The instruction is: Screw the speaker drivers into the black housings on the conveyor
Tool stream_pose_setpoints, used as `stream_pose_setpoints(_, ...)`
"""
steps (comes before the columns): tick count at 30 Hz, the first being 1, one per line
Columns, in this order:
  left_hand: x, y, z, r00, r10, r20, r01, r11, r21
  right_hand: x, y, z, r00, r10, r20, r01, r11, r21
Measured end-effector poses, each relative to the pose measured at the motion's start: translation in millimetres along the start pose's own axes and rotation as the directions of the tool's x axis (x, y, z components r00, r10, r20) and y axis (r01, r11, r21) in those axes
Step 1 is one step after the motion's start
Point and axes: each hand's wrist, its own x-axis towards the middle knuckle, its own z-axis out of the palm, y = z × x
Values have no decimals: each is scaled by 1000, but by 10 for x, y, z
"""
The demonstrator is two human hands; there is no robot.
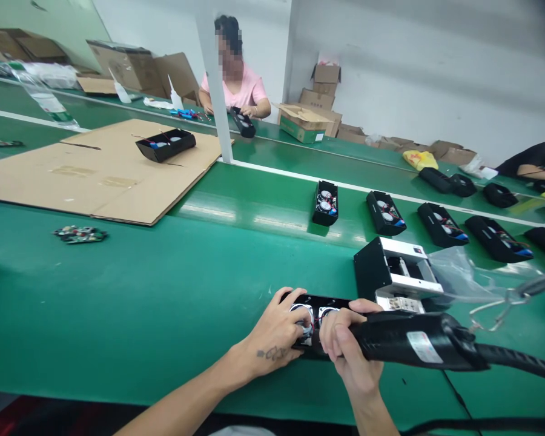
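A black speaker housing (320, 310) with two round silver drivers lies on the green belt (163, 303) near its front edge. My left hand (275, 333) rests on the housing's left end, fingers curled over one driver. My right hand (345, 351) is wrapped round the front of a black power screwdriver (418, 345), whose thick cable runs off to the right. The tool's tip is hidden behind my fingers, over the housing.
A black and white box (397, 272) with a clear plastic bag stands just behind. Several open speaker housings (386, 213) line the belt further back. Flat cardboard (95, 175) with one housing lies at left, small circuit boards (79, 234) nearby. A person in pink (238, 91) works across the belt.
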Motion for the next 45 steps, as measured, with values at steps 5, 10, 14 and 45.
stream_pose_setpoints(5,-5,-7,19,1000,3,-10,-3,1000,-7,-11,43,-6,999,9,-36,-9,1000,0)
stream_pose_setpoints(10,-3,-5,12,1000,-7,-9,7,1000,-19,-43,61,22,995,-15,-99,17,1000,15)
stream_pose_setpoints(14,-2,-1,17,1000,-10,1,10,1000,-24,-27,21,19,995,-16,-94,18,1000,18)
stream_pose_setpoints(45,24,-127,165,982,45,-185,-49,999,-15,1249,-1176,-1783,503,-584,-637,287,808,-515)
